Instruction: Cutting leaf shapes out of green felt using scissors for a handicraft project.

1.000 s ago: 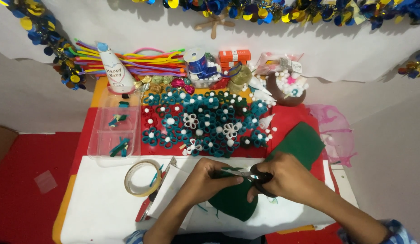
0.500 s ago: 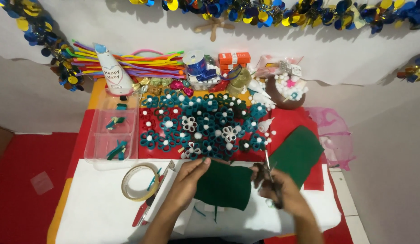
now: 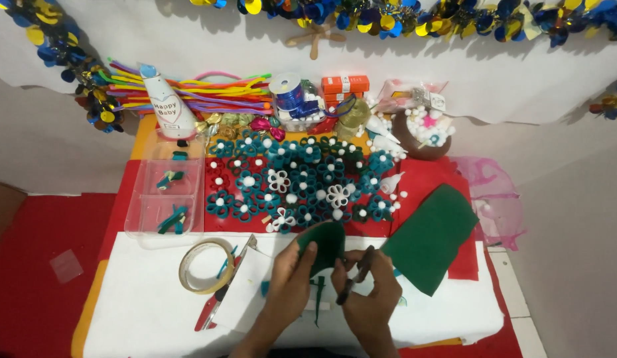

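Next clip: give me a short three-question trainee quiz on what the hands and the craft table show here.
1. True or false: the right hand holds scissors.
2. What does the left hand grip?
A. the tape roll
B. a dark green felt piece
C. a pipe cleaner
3. Fill in: the tape roll lies to the ____ of both hands.

Key:
1. True.
2. B, the dark green felt piece, thumb on top.
3. Left, on the white sheet.
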